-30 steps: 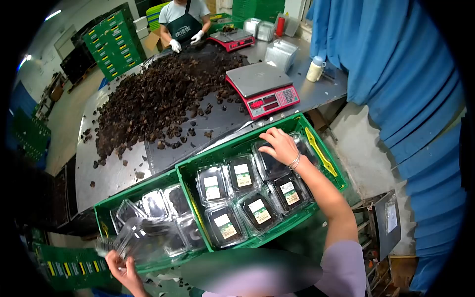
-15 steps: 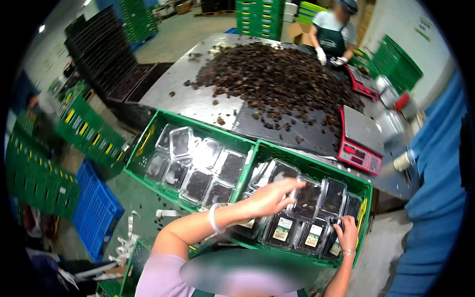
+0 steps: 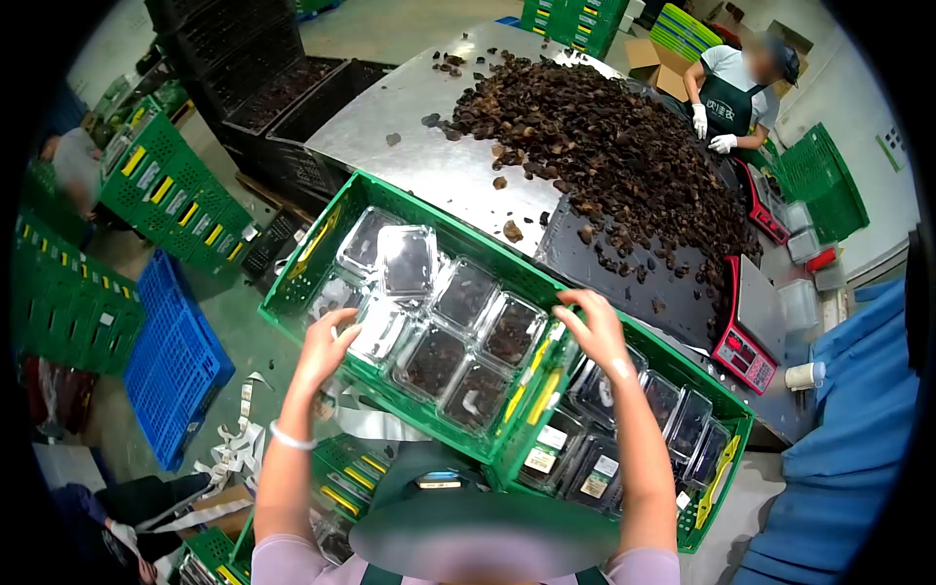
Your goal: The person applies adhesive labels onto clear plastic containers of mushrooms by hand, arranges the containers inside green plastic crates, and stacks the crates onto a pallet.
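Observation:
My left hand (image 3: 327,341) is at the near left rim of the left green crate (image 3: 390,388), thumb and fingers apart, beside a clear box. At this crate's right end, my right hand (image 3: 593,327) has its fingers curled over the rim. Clear plastic boxes (image 3: 465,295) of dark pieces fill the left crate, and one clear box (image 3: 408,259) lies on top of others. The right green crate (image 3: 717,517) holds dark-filled boxes, some with labels (image 3: 599,477), partly behind my right forearm.
A metal table (image 3: 409,117) bears a heap of dark pieces (image 3: 585,127) and a red scale (image 3: 746,336). Across it stands a co-worker (image 3: 731,88) in white gloves. A blue pallet (image 3: 175,356) and stacked green crates (image 3: 175,195) are at the left.
Both hands have left the right crate's boxes and moved to the left crate's rims. The left crate now sits raised, its right end overlapping the right crate. The view has shifted.

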### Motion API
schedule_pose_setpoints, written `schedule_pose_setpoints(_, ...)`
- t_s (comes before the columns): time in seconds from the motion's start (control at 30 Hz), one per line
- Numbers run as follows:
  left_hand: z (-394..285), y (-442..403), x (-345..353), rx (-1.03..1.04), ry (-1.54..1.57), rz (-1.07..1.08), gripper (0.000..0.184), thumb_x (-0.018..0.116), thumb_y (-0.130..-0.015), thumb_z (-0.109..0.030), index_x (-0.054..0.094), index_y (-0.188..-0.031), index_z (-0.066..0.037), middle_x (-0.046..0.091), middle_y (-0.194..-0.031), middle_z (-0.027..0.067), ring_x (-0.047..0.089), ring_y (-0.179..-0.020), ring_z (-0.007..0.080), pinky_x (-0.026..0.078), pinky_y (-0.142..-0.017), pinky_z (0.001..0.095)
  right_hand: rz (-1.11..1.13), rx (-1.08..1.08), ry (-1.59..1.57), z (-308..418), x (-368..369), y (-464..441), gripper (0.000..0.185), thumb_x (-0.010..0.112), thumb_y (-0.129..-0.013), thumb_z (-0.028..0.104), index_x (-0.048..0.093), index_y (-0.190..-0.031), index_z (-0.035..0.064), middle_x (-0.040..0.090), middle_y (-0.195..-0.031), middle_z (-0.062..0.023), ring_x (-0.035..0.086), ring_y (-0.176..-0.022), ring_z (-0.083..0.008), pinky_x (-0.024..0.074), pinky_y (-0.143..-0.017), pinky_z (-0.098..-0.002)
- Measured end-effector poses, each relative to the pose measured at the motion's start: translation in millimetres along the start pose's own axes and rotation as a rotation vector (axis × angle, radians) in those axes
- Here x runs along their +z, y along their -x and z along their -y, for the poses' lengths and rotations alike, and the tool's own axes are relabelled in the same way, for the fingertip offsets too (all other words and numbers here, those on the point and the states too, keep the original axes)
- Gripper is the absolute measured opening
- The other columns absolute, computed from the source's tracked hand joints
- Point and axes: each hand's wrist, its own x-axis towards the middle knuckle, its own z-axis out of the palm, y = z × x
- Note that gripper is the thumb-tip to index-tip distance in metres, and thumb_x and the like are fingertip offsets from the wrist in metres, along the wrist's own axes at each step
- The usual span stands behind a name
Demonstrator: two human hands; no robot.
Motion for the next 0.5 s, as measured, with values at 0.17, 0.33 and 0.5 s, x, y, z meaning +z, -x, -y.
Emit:
schedule_pose_setpoints(0.17, 115.7, -109.4, 73.8, -0.204, -0.172, -0.043, 0.06, 0.068, -0.072, -0.042, 0.058, -0.109, 0.004, 0.062, -0.104, 0.0218, 0.06, -0.096, 0.0306, 0.046, -0.084, 0.0354, 0.23, 0.353, 0.254, -61.2, 161.1, -86.2, 0.059, 0.047, -0.083, 0.057, 0.058, -0.111, 0.0069, 0.059, -0.106, -0.0156, 0.056, -0.1, -0.0329, 0.0447, -0.082, -0.0427)
schedule_pose_setpoints(0.33, 158.6, -140.8, 102.9, -0.378, 0.235, 0.09, 0.045, 0.073, -0.071, -0.037, 0.061, -0.094, 0.0, 0.065, -0.078, 0.0129, 0.061, -0.069, 0.0188, 0.049, -0.064, 0.0314, 0.211, 0.676, 0.316, -102.7, 240.3, -95.9, 0.074, 0.039, -0.08, 0.068, 0.055, -0.115, 0.005, 0.057, -0.112, -0.0219, 0.053, -0.106, -0.0352, 0.0393, -0.087, -0.0499)
schedule_pose_setpoints(0.5, 165.3, -116.2, 24.1, -0.039, -0.225, -0.218, 0.045, 0.069, -0.074, -0.013, 0.052, -0.113, 0.002, 0.057, -0.106, 0.021, 0.057, -0.093, 0.0362, 0.046, -0.081, 0.0392, 0.098, 0.648, 0.27, -126.3, 271.6, -87.9, 0.072, 0.045, -0.076, 0.069, 0.059, -0.1, 0.0029, 0.064, -0.084, -0.0207, 0.06, -0.083, -0.0373, 0.0423, -0.077, -0.0471)
